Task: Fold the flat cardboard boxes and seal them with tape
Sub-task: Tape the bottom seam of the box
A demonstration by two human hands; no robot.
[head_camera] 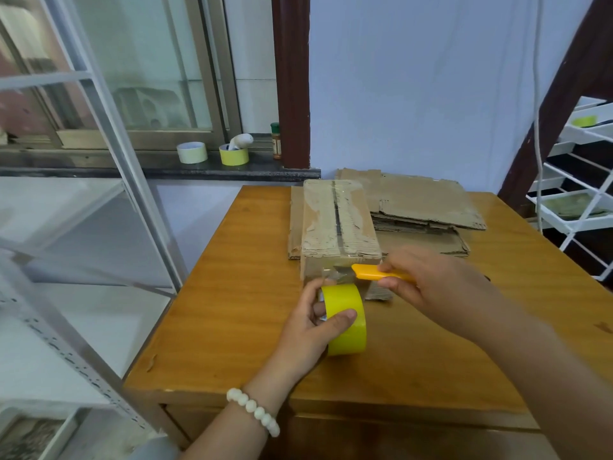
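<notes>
Beyond the hands we see a stack of flat cardboard sheets (424, 207) on the tabletop (232, 310), behind and to the right of the folded box (338, 224). Nothing lies between the hands and the box. Far past the left hand (311, 323), a window sill (99, 164) carries a pale tape roll (192, 152), a yellow-green tape roll (234, 155) and a small spice bottle (276, 141). A metal shelf frame (109, 127) stands left of that hand, and a white rack (583, 194) stands right of the right hand (428, 283).

The box runs lengthwise away from us, with a taped seam along its top and its near end facing the hands. A shiny strip of tape leads from that end down to the yellow tape roll (346, 318). The left hand grips this roll just in front of the box, thumb on its outer face and fingers in the core. The right hand is curled round a yellow utility knife (374, 272), held crosswise with its blade pointing left at the strip. We note a bead bracelet (253, 410) on the left wrist.
</notes>
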